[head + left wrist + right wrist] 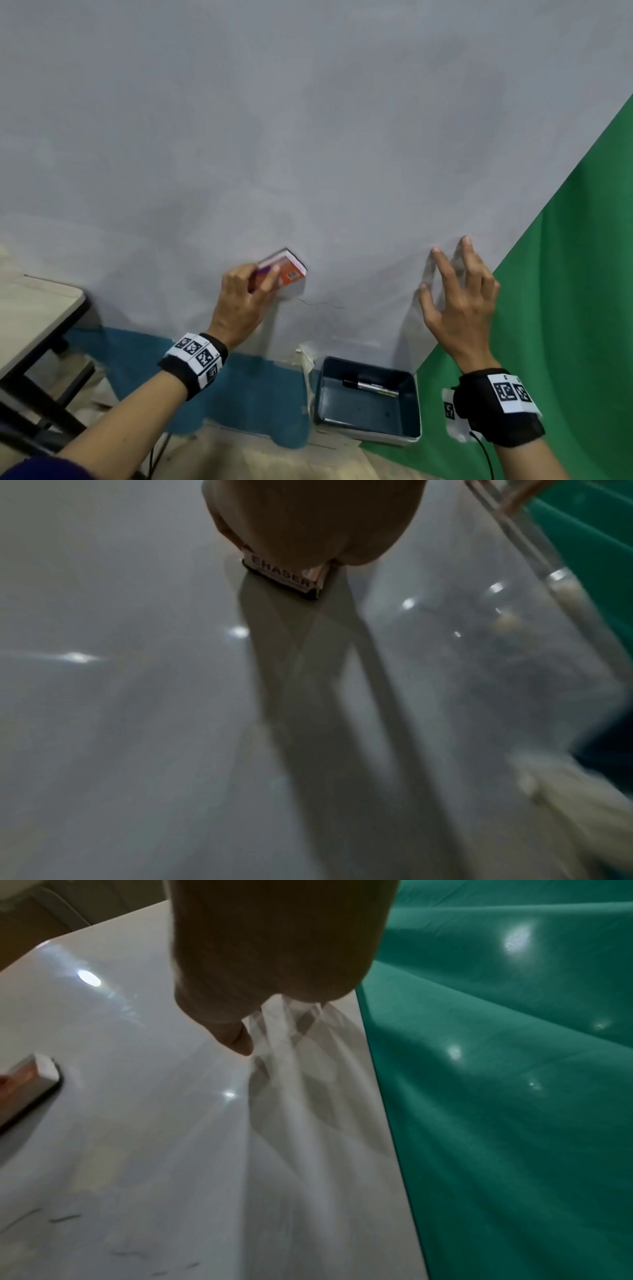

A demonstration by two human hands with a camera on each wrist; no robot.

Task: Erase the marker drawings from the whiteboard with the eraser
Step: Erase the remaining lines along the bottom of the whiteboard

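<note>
Orange eraser point(281, 270) sits in the left hand's point(239, 301) grip, apparently flat against the whiteboard point(308, 137); right hand point(459, 301) splayed.

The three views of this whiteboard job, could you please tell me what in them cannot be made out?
- Eraser felt face: head view, turned to the whiteboard and covered by the left hand.
- Left fingers: left wrist view, hidden behind the palm; surroundings blurred.
- Right hand fingertip contact: right wrist view, palm blocks it.
- Marker label in the tray: head view, too small.
- Leftover strokes: too faint to read.
</note>
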